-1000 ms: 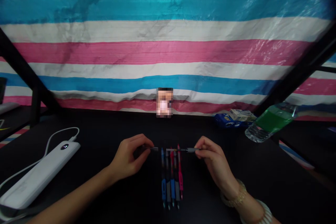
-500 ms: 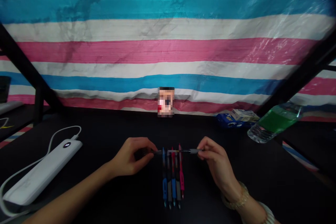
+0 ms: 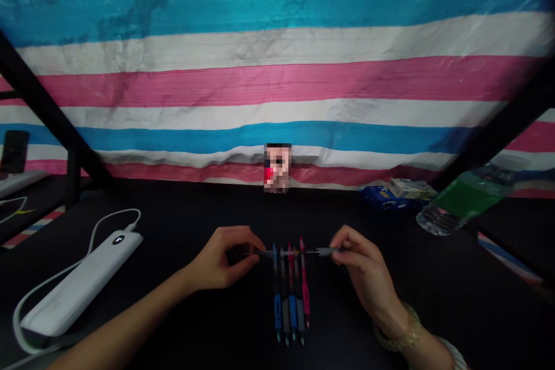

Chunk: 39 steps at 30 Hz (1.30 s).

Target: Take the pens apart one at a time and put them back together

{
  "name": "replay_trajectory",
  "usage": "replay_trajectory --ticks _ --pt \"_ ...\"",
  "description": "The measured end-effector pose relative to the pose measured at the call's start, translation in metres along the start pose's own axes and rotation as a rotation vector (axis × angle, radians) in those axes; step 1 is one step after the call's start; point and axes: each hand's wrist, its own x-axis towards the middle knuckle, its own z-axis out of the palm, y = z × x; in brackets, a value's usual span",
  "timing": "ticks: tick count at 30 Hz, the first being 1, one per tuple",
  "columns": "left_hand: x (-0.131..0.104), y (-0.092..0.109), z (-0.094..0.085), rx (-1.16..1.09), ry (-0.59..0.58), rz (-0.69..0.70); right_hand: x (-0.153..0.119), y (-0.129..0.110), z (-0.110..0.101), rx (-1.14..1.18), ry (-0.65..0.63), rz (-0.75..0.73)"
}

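Observation:
My left hand pinches a dark, partly clear pen barrel between thumb and fingertips. The thumb and index finger of my right hand close on the grey and black part of a pen, whose thin light end points left. Both parts lie level in one line over a row of pens. Whether they touch is hard to see among the pens. Beneath them, several pens lie side by side on the black table: a blue pen, a grey pen and a pink pen among them.
At left lies a white power bank with a white cable. A clear bottle with a green label leans at right, beside blue and white packets. A small pixelated item stands at the back before the striped sheet.
The view has shifted slightly, moving everything a little to the right. The two pen parts look a bit closer together. Both hands keep their pinch.

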Motion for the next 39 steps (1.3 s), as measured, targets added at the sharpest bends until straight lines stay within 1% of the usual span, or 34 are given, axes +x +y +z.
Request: replay_trajectory --ticks 9,13,20,23,26,30,32,37,39 --pt "-0.001 0.002 0.007 -0.042 -0.022 -0.015 -0.004 0.002 0.003 -0.025 -0.060 -0.029" --pt "-0.001 0.002 0.008 -0.043 0.005 -0.029 -0.006 0.004 0.004 -0.041 -0.089 -0.081" --pt "0.001 -0.006 0.010 -0.074 0.055 -0.073 -0.011 0.004 0.004 -0.090 -0.118 -0.185" --pt "0.001 -0.006 0.011 -0.102 0.056 -0.070 -0.014 0.000 0.006 -0.179 -0.155 -0.229" --pt "0.001 -0.002 0.012 -0.114 0.030 -0.032 -0.017 -0.003 0.011 -0.315 -0.190 -0.295" --pt "-0.001 0.001 0.015 -0.125 0.025 -0.004 -0.019 -0.003 0.017 -0.475 -0.268 -0.489" --pt "-0.002 0.002 0.017 -0.134 0.036 0.003 -0.019 -0.002 0.018 -0.513 -0.298 -0.553" --pt "-0.004 0.000 0.021 -0.142 0.086 0.009 -0.017 -0.001 0.017 -0.598 -0.224 -0.558" --pt "-0.004 0.001 0.022 -0.140 0.108 0.023 -0.017 -0.002 0.017 -0.650 -0.229 -0.544"
